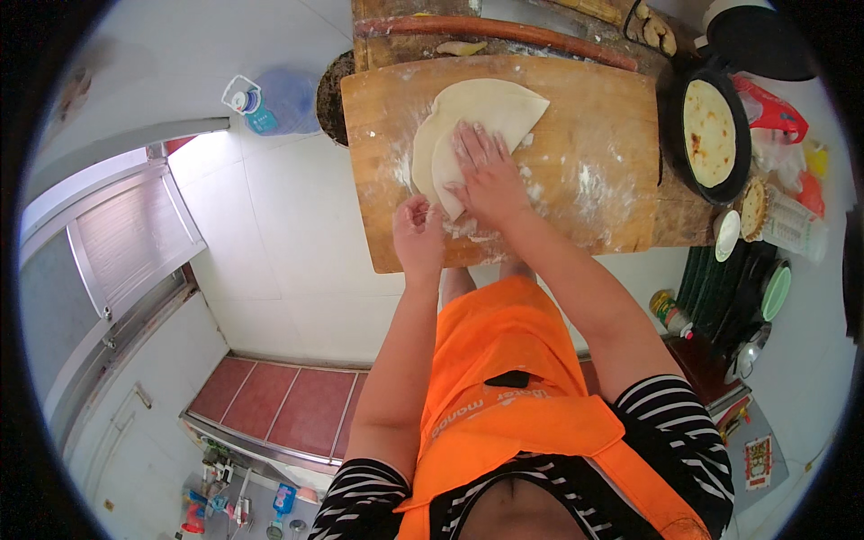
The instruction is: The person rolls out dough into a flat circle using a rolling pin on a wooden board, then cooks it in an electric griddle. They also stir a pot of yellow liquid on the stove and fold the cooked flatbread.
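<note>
A sheet of pale dough (pixel 486 98), folded over on itself, lies on a floured wooden board (pixel 594 121). Its curved edge faces the left and far side, and a pointed corner reaches right. My right hand (pixel 489 175) rests flat on the upper layer, palm down, fingers slightly spread and dusted with flour. At the near left end of the dough is my left hand (pixel 418 229), its fingers curled close to the edge. Whether they pinch the dough there is hidden.
A long wooden rolling pin (pixel 493 28) lies beyond the board. To the right, a black pan (pixel 741 135) holds a browned flatbread (pixel 709 135), with a white bowl (pixel 727 235) nearby. A large water bottle (pixel 287 101) stands on the floor to the left.
</note>
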Motion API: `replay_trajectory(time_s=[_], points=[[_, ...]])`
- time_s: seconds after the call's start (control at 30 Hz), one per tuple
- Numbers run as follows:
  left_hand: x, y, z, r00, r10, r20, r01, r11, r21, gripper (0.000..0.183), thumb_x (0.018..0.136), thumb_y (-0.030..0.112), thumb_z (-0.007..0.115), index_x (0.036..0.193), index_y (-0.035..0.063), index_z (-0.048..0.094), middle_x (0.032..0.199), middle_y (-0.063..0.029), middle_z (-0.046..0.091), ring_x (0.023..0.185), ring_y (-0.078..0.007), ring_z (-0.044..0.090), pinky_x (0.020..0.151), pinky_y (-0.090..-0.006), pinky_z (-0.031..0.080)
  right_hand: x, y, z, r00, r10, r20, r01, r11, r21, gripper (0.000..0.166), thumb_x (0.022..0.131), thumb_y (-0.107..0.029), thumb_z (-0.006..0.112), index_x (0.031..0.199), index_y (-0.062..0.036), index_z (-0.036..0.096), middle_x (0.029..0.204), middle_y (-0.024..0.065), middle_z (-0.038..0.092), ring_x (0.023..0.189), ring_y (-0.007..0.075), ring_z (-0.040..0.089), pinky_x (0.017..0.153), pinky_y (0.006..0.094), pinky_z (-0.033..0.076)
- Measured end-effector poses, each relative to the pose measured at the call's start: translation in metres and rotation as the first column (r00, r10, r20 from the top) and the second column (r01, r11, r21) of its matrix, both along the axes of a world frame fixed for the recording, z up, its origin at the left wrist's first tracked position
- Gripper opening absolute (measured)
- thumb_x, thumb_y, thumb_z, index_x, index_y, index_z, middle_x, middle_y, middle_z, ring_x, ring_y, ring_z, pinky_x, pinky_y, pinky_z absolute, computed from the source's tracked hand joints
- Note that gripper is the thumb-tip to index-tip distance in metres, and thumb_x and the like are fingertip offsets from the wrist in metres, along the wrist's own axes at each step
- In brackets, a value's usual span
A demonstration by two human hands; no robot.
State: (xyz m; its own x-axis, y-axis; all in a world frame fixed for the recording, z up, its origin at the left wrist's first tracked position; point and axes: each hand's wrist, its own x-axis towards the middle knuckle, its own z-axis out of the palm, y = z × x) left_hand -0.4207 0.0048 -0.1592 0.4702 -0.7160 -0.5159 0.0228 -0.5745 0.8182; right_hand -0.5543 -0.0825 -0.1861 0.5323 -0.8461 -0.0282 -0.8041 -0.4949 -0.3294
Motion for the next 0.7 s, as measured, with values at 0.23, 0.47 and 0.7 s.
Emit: replay_trajectory(time_s=[0.23, 0.47, 0.7], points=[[-0.003, -0.057, 0.000, 0.632, -0.296, 0.716, 0.458, 0.888, -0.038, 0.029, 0.080, 0.012, 0.073, 0.108, 0.0078, 0.066, 0.098, -0.0139, 0.061, 0.088, -0.0306, 0.061, 0.076, -0.0394, 0.050, -0.034, -0.049, 0.004, 0.961, -0.196, 0.195, 0.240, 0.943, -0.233, 0.026, 0.086, -0.014, 0.054, 0.108, -0.0099, 0.068, 0.121, 0.0060, 0.062, 0.114, 0.0285, 0.056, 0.099, 0.0470, 0.040], [-0.001, -0.082, -0.018, 0.490, -0.416, 0.766, 0.535, 0.837, 0.112, 0.018, 0.081, 0.015, 0.070, 0.097, 0.0074, 0.067, 0.098, -0.0141, 0.062, 0.090, -0.0335, 0.061, 0.076, -0.0437, 0.050, -0.040, -0.075, 0.015, 0.993, -0.109, -0.037, 0.098, 0.968, -0.230, 0.018, 0.082, -0.010, 0.056, 0.096, -0.0102, 0.067, 0.098, 0.0064, 0.065, 0.102, 0.0262, 0.059, 0.087, 0.0406, 0.043], [-0.027, -0.065, 0.005, 0.402, -0.415, 0.816, 0.634, 0.769, 0.079, 0.011, 0.080, 0.015, 0.070, 0.088, 0.0084, 0.068, 0.091, -0.0119, 0.062, 0.082, -0.0329, 0.062, 0.067, -0.0431, 0.052, -0.071, -0.051, 0.009, 0.970, -0.141, 0.198, 0.195, 0.937, -0.290, 0.012, 0.082, -0.011, 0.063, 0.094, -0.0122, 0.065, 0.093, 0.0078, 0.064, 0.093, 0.0303, 0.059, 0.089, 0.0460, 0.043]])
